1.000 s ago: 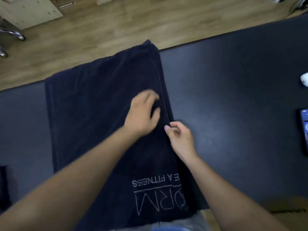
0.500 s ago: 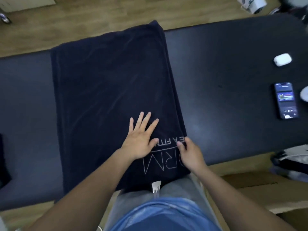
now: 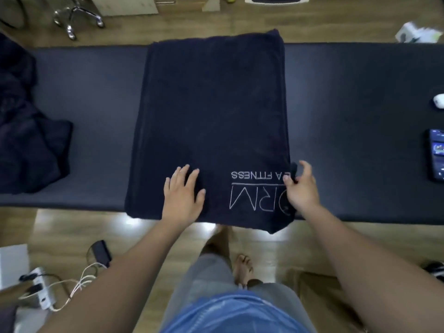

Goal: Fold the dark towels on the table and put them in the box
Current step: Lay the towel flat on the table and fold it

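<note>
Under my left hand (image 3: 183, 195), which lies flat with fingers spread, is the dark navy terry towel with white printed lettering (image 3: 211, 121). It is laid as a broad rectangle across the black padded table (image 3: 360, 104), and its near edge hangs just over the rim toward me. My right hand (image 3: 301, 188) pinches the towel's right edge between thumb and fingertips, just beyond the lettering.

I judge the step in hand to be the next fold, carrying this right edge across toward my left hand. To do it well I should make sure the pinch takes every layer at the edge, not only the top one, or the under layer will drag and bunch. The left palm should press as an anchor near the fold line, so that the cloth does not slide on the smooth table. I should lift low, lay edge on edge, then sweep outward to flatten.

Well off to the left of my left hand lies a rumpled heap of dark unfolded towels (image 3: 28, 131). What looks like the brown cardboard box (image 3: 314, 294) sits on the floor below my right forearm, mostly hidden.
</note>
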